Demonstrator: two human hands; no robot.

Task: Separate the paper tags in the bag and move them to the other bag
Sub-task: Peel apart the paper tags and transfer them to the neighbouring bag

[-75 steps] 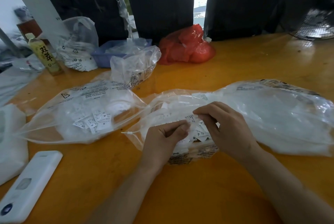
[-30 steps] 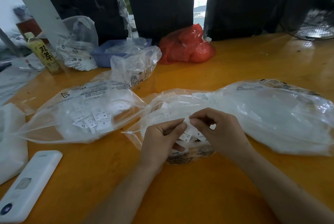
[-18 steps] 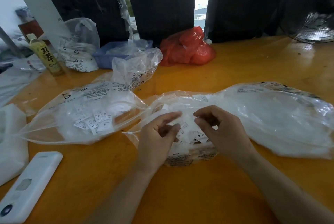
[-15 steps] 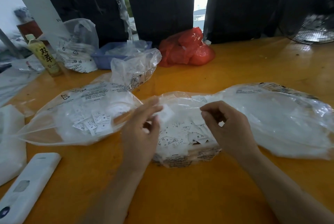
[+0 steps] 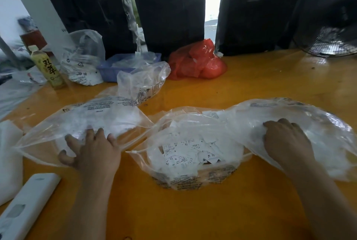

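Glossy clear plastic bags [image 5: 193, 123], paper tags [image 5: 185, 148], glossy table [image 5: 251, 81].

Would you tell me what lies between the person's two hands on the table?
In the head view, the open middle bag holding loose paper tags lies between the left hand and right hand.

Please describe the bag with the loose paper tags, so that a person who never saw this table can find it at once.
On the orange table, look at the near edge, between the two hands. The middle bag lies there, clear, mouth open, holding loose white paper tags printed with size letters. The left hand and the right hand each rest on a neighbouring clear bag, not this one.
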